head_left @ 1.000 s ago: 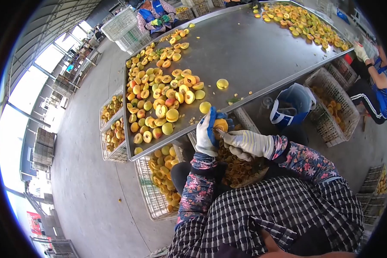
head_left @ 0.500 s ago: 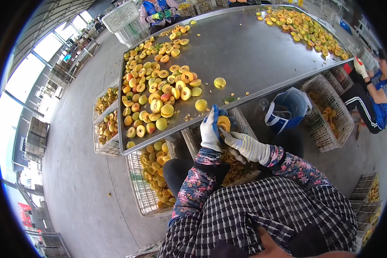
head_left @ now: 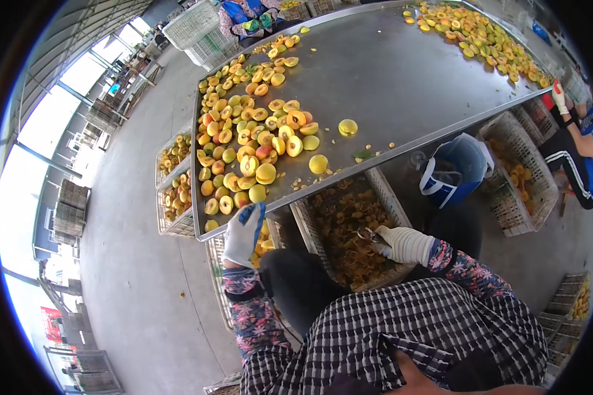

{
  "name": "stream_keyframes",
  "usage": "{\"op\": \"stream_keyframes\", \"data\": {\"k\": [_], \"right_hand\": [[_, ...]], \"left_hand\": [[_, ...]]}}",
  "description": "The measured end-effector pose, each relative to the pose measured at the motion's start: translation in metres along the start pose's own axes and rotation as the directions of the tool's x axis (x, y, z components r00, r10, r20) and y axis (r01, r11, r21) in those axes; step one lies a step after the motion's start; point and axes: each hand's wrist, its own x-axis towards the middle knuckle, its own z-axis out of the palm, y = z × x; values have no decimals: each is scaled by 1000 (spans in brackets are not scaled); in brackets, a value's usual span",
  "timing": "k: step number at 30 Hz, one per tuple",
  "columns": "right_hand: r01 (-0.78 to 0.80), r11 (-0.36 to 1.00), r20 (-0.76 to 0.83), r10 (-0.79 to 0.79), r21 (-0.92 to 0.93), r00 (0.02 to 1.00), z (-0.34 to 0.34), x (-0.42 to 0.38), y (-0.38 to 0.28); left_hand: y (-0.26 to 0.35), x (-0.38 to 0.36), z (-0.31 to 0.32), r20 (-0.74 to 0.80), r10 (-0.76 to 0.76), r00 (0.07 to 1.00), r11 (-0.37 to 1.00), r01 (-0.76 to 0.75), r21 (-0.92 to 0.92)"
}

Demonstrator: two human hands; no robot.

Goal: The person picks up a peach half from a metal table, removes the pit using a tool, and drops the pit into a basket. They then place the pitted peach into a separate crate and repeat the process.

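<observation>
My left hand (head_left: 244, 236), in a white glove with blue-coated fingers, is at the table's near edge, above a crate of yellow peach halves (head_left: 265, 241). Its fingers are stretched upward and I see no fruit in them. My right hand (head_left: 405, 245), in a striped knit glove, is closed around a small metal tool with a curved loop end (head_left: 364, 233). Below that hand stands a crate (head_left: 311, 232) of brownish-orange scraps. Peach halves (head_left: 263, 136) lie heaped on the left of the metal table (head_left: 375, 79), some cut side up.
A blue bucket (head_left: 456, 172) with white handles stands under the table's near edge. Right of it is a crate of fruit pieces (head_left: 517, 178). Another peach pile (head_left: 471, 36) is at the far right. Co-workers sit at the far side (head_left: 250, 16) and at the right (head_left: 583, 145).
My hands have moved apart. The left went left toward the table edge and no longer shows the peach half it held; the right stayed low with the tool. The view has shifted slightly.
</observation>
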Motion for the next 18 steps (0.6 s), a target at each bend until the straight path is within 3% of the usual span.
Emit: {"op": "stream_keyframes", "data": {"k": [1, 2, 7, 8, 9, 10, 11, 14, 15, 16, 17, 18], "right_hand": [[-9, 1000, 26, 8, 5, 1000, 1, 2, 1], [-13, 1000, 50, 13, 2, 999, 0, 7, 2], [6, 998, 67, -11, 63, 998, -10, 15, -3], [13, 997, 62, -18, 82, 998, -12, 17, -2], [-3, 996, 73, -4, 87, 997, -13, 18, -1], [-19, 996, 83, 12, 92, 996, -12, 19, 1], [-36, 995, 90, 28, 97, 996, -12, 20, 2], [-64, 990, 128, 47, 127, 991, -14, 20, 8], [-71, 987, 125, 53, 146, 991, -18, 18, 6], [-61, 985, 93, 46, 164, 995, -18, 17, 8], [-46, 982, 64, 35, 183, 997, -16, 16, 10], [-27, 979, 34, 21, 200, 999, -15, 16, 11]], "left_hand": [[5, 3, -6, 15, 45, 999, 942, -47, 333], [11, 9, -8, 40, 86, 996, 776, -92, 624], [17, 93, 80, 144, 116, 983, 822, -177, 541], [0, 118, 101, 205, 97, 974, 870, -183, 459], [2, 130, 126, 183, 2, 983, 859, -96, 504], [-16, 146, 146, 156, 79, 984, 770, -160, 618], [-1, 145, 162, 170, -93, 981, 798, -29, 601], [-50, 170, 190, 178, -75, 981, 592, -100, 800], [-55, 170, 191, 156, -10, 988, 626, -115, 771], [-63, 171, 187, 137, -86, 987, 884, 12, 467], [-70, 172, 179, 147, -165, 975, 984, 153, 88], [-73, 173, 169, 182, -230, 956, 912, 277, -303]]}}
